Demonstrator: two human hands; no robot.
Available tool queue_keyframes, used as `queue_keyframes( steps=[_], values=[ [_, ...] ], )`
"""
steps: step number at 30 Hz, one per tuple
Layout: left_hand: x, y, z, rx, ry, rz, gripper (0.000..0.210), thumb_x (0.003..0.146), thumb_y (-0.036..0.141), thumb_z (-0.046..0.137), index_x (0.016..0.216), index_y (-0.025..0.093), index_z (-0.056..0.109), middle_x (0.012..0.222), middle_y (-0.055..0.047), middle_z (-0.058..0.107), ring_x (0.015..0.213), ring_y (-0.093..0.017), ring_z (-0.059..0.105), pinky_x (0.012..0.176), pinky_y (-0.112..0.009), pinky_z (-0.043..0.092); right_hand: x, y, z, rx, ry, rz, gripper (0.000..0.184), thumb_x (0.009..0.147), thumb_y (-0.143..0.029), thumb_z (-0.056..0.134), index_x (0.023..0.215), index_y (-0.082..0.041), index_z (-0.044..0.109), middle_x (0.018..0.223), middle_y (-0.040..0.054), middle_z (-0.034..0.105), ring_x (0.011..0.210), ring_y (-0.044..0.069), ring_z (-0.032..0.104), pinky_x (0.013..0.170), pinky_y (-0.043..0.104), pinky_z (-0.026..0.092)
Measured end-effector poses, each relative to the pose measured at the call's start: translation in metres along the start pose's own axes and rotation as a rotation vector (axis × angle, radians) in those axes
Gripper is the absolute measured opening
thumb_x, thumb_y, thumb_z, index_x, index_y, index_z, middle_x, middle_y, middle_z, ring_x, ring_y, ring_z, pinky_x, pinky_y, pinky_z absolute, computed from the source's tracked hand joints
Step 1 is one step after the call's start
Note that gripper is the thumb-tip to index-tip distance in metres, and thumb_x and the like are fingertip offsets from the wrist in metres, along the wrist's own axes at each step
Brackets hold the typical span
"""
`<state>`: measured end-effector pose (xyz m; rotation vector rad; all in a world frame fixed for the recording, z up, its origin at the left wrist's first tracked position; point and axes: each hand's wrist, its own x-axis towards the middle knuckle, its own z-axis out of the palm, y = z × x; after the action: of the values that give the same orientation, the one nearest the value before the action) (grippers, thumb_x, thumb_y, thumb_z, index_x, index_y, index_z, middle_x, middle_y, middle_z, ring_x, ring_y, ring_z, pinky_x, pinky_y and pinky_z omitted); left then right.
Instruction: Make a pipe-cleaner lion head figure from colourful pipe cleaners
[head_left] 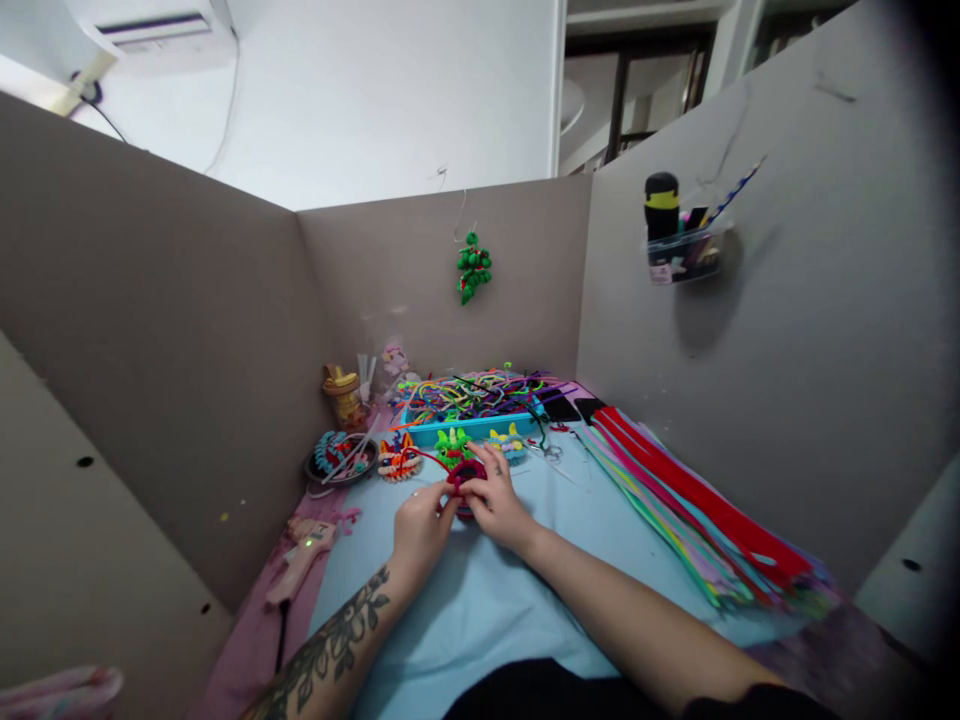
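Near the middle of the blue cloth, my left hand [421, 527] and my right hand [498, 506] meet on a rounded dark red and magenta pipe-cleaner piece [470, 470]. The fingertips of both hands pinch its near edge, and they cover much of it. A loose red pipe cleaner [429, 456] curves out from it to the left. Just behind stand three fuzzy pipe-cleaner figures: an orange and white one [398, 458], a green one [452, 446] and a yellow and blue one [508, 444].
A blue tray [431, 432] heaped with pipe cleaners stands at the back. Bundled pipe cleaners [675, 500] lie along the right. At the left are a dark bowl [366, 466] and a pink glue gun [300, 566]. Scissors [553, 453] lie behind my right hand. Grey partitions [450, 330] enclose the table.
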<state>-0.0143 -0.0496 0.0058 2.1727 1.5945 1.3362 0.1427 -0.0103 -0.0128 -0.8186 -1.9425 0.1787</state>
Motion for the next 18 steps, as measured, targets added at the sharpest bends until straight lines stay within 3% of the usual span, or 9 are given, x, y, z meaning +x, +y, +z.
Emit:
queue_keyframes(
  steps=[6,11,18],
  values=[
    [-0.001,-0.002,0.005,0.081,-0.019,-0.065,0.015,0.081,0.032,0.054,0.075,0.019,0.056,0.062,0.003,0.057,0.055,-0.012,0.051,0.056,-0.022,0.036,0.0,0.002,-0.003,-0.03,-0.048,-0.017,0.026,0.073,-0.007,0.053,0.08,-0.023,0.071,0.147,-0.0007,0.025,0.136,0.032,0.013,0.108,0.055,0.02],
    [-0.004,-0.008,0.012,0.075,0.007,-0.051,0.015,0.08,0.03,0.053,0.07,0.019,0.05,0.059,0.005,0.051,0.053,-0.01,0.048,0.055,-0.021,0.036,0.001,0.002,-0.003,-0.044,-0.052,-0.02,0.026,0.072,-0.006,0.053,0.079,-0.023,0.071,0.147,-0.001,0.024,0.136,0.032,0.012,0.109,0.054,0.019],
    [-0.002,-0.008,0.008,0.025,-0.016,-0.013,0.018,0.08,0.029,0.056,0.096,0.021,0.056,0.086,0.0,0.068,0.07,-0.014,0.062,0.065,-0.025,0.046,0.002,0.003,-0.003,-0.037,-0.033,0.019,0.022,0.074,-0.007,0.051,0.077,-0.021,0.068,0.143,0.0033,0.031,0.136,0.031,0.015,0.108,0.054,0.022]
  ],
)
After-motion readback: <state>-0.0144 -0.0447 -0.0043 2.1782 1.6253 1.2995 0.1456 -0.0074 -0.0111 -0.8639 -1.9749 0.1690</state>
